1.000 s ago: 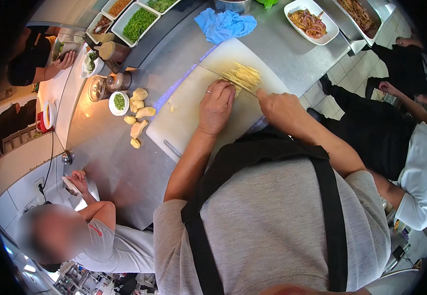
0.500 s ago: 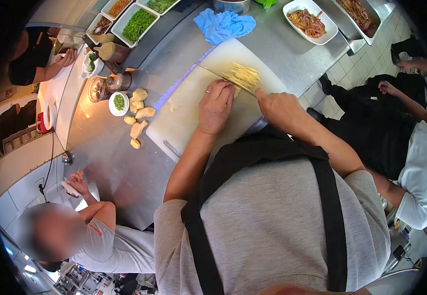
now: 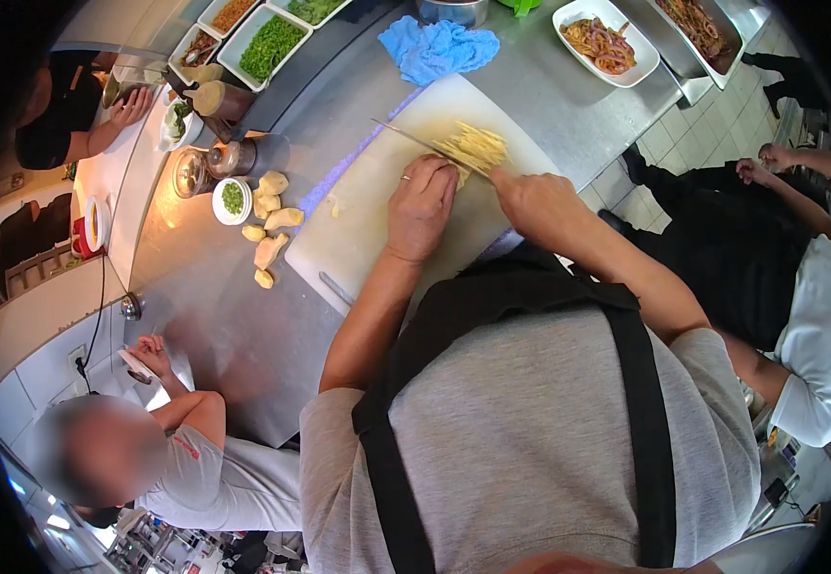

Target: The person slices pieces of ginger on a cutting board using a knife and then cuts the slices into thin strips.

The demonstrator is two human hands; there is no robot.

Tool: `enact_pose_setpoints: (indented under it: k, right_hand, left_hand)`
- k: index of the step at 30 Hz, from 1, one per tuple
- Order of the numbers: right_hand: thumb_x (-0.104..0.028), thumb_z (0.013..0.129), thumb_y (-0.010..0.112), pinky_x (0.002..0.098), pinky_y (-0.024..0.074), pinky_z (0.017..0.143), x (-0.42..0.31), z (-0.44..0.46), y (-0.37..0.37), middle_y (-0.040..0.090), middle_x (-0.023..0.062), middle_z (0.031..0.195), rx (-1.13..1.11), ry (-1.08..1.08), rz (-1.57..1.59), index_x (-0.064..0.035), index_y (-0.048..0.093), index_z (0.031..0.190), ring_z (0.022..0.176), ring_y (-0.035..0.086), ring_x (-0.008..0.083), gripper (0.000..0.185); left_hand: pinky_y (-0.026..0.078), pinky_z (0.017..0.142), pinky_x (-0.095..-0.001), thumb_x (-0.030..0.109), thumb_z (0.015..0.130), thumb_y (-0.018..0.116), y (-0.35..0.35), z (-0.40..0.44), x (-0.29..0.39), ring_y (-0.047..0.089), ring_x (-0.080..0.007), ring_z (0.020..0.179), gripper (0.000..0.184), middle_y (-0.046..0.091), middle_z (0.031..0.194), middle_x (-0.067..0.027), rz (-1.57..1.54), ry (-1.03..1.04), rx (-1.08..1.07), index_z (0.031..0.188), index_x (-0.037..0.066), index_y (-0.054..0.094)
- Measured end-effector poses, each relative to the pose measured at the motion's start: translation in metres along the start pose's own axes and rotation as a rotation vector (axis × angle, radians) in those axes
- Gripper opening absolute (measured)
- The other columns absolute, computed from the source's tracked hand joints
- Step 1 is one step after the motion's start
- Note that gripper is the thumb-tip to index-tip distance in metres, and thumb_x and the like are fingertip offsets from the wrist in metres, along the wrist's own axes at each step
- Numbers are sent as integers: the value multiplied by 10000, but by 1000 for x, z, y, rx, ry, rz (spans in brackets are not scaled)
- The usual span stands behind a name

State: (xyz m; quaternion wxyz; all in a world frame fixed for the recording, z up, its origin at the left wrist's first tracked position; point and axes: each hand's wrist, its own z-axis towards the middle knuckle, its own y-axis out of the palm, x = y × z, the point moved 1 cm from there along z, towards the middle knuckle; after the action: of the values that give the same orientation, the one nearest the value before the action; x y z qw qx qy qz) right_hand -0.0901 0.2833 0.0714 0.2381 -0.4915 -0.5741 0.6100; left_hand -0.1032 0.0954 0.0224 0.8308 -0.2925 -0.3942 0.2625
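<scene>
My right hand (image 3: pixel 536 203) is closed round the handle of a kitchen knife (image 3: pixel 425 143), its blade angled across the cutting board (image 3: pixel 358 251). Against the blade's near side, my left hand (image 3: pixel 421 205) has its fingers curled down on a pale yellow piece that looks like peeled ginger, mostly hidden under the fingertips. Beyond the blade lies a heap of thin yellow ginger strips (image 3: pixel 476 146). Several peeled ginger pieces (image 3: pixel 269 251) rest on the steel counter left of the board, beside a small white cup of chopped green herbs (image 3: pixel 232 199).
A crumpled blue cloth (image 3: pixel 437 50) lies behind the board. At the back right stands a white dish of sliced food (image 3: pixel 607 43); tubs of chopped greens (image 3: pixel 260 48) stand back left. Co-workers are close: one at left holding a phone-like object (image 3: pixel 135 364), others at right.
The knife and my right hand have shifted slightly left; my left hand stays in place. At right another person's hand has come forward, and the left co-worker's handheld object has tilted.
</scene>
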Motion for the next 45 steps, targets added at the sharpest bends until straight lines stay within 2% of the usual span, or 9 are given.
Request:
enact_pose_setpoints:
  k: [4, 7, 10, 22, 28, 31, 35, 41, 45]
  right_hand:
    - [-87, 872, 504, 475, 539, 553, -2, -13, -12, 668, 180, 685, -78, 15, -38, -17, 502, 993, 649, 684, 364, 140]
    - [-83, 873, 499, 477, 536, 551, 1, -6, 2, 664, 184, 678, -60, 6, -29, -18, 497, 986, 641, 681, 368, 130]
    - [-105, 901, 473, 533, 498, 527, 3, 9, 21, 640, 186, 631, 14, 38, 39, -27, 463, 945, 603, 655, 394, 90]
    - [-93, 878, 496, 516, 507, 542, 2, -12, -1, 643, 193, 646, -37, 19, 38, -33, 462, 939, 617, 656, 391, 91]
    - [-86, 873, 511, 505, 532, 586, -3, 15, 17, 662, 199, 694, -20, 95, 61, -27, 513, 948, 666, 678, 388, 96]
    - [-140, 902, 507, 524, 533, 654, 2, 24, 19, 665, 237, 741, -39, 98, 103, -18, 545, 986, 718, 672, 420, 152]
    - [-253, 926, 543, 529, 502, 781, 37, 22, 16, 656, 290, 836, -52, 80, 329, -4, 566, 1060, 826, 638, 471, 283]
    - [-232, 913, 561, 526, 496, 766, 36, 3, -19, 651, 281, 831, -33, 103, 399, 11, 562, 1051, 819, 635, 463, 280]
    - [-224, 893, 596, 519, 502, 742, 33, -13, -24, 648, 271, 805, 22, 82, 361, 1, 552, 1106, 795, 634, 458, 313]
  left_hand:
    - [534, 806, -334, 42, 796, 711, 1, 1, -1, 634, -246, 966, 109, 641, 975, -59, 20, 39, 14, 895, 46, 667]
    - [531, 807, -334, 43, 796, 711, -1, 2, -2, 634, -247, 965, 110, 637, 981, -59, 14, 47, 9, 897, 47, 666]
    - [530, 809, -337, 42, 796, 711, 0, 2, -2, 633, -248, 963, 110, 634, 984, -57, 11, 44, 11, 896, 48, 666]
    - [530, 809, -343, 41, 786, 716, 1, 0, -2, 634, -253, 956, 113, 635, 974, -57, 5, 21, 11, 889, 53, 673]
    - [531, 804, -338, 39, 791, 712, 2, 0, -3, 633, -252, 947, 105, 638, 975, -62, -2, 40, 20, 887, 45, 671]
    - [529, 806, -338, 37, 791, 713, 2, -1, -4, 632, -257, 946, 106, 637, 972, -66, -10, 34, 26, 887, 42, 670]
    - [526, 817, -345, 37, 787, 717, -2, 1, -1, 632, -265, 952, 109, 639, 967, -71, -31, 7, 30, 886, 38, 670]
    - [514, 850, -379, 49, 804, 714, -3, 2, -1, 634, -285, 940, 91, 667, 955, -99, -72, -21, 39, 889, 31, 688]
    - [505, 850, -383, 79, 845, 688, -13, 10, 4, 637, -298, 923, 83, 684, 948, -123, -94, -34, 53, 905, 23, 698]
